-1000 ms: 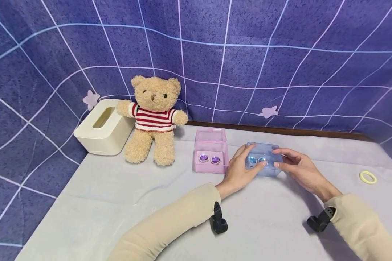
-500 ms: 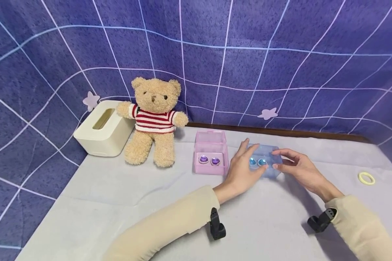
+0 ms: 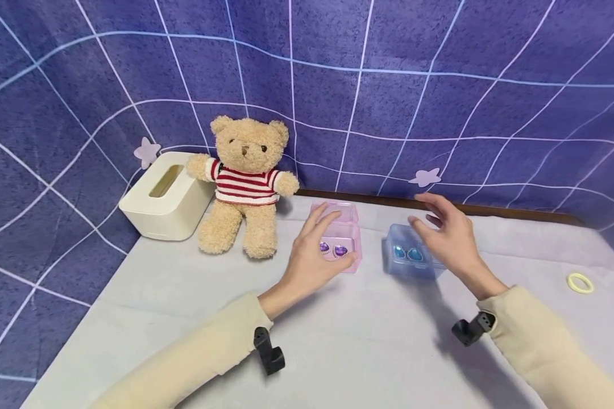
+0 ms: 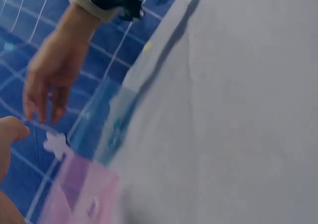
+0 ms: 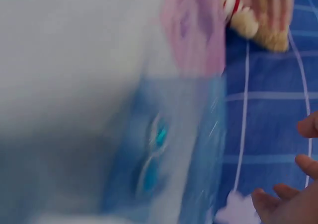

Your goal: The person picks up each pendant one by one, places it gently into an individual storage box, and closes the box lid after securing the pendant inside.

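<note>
My left hand [image 3: 309,253] is over the left part of the pink box [image 3: 345,212], fingers and thumb spread apart, holding nothing. The box's see-through lid stands tipped back. Inside lie two purple gems [image 3: 340,250] with beaded edges, one partly covered by my hand. My right hand [image 3: 450,238] is raised at the right of the blue box [image 3: 414,271], fingers loosely bent and nothing in them. Its wrist and palm overlap that box's right side in the head view. Two blue gems [image 5: 160,134] with pale rims show through the clear blue plastic, blurred in the right wrist view.
A teddy bear [image 3: 248,184] in a striped sweater sits behind and left of the pink box, beside a cream tissue box [image 3: 158,210]. A yellow ring [image 3: 580,283] lies at the far right. Behind the table [image 3: 378,335] hangs a purple grid cloth [image 3: 317,85].
Both hands have let go of the blue box, which stays in place. My left hand has moved left to the pink box; my right hand has lifted up and back.
</note>
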`<action>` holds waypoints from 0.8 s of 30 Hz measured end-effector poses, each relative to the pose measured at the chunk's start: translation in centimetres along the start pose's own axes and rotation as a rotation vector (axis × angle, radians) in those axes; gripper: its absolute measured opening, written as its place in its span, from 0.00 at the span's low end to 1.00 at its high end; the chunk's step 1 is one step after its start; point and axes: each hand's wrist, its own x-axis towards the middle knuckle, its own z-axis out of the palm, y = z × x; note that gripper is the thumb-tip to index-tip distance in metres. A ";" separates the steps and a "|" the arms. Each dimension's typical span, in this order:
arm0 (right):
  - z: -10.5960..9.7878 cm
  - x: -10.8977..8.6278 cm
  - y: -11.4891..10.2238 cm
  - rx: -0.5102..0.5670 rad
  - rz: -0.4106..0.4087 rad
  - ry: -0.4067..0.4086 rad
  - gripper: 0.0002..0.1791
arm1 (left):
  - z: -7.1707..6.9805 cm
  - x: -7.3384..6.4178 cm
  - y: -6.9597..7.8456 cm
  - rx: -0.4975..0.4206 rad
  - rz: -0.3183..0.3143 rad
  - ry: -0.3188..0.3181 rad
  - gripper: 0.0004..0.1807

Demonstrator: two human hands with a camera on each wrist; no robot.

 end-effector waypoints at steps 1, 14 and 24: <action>0.5 0.3 -0.6 0.029 0.007 -0.020 0.23 | -0.3 -0.1 -0.5 0.003 -0.021 0.007 0.44; 8.3 2.7 -2.9 0.436 0.451 -0.308 0.35 | 0.6 -0.4 -5.6 -0.383 -0.249 -0.083 0.53; 9.2 3.4 -2.5 0.556 0.583 -0.352 0.40 | -0.2 -0.5 -5.9 -0.281 -0.243 -0.113 0.49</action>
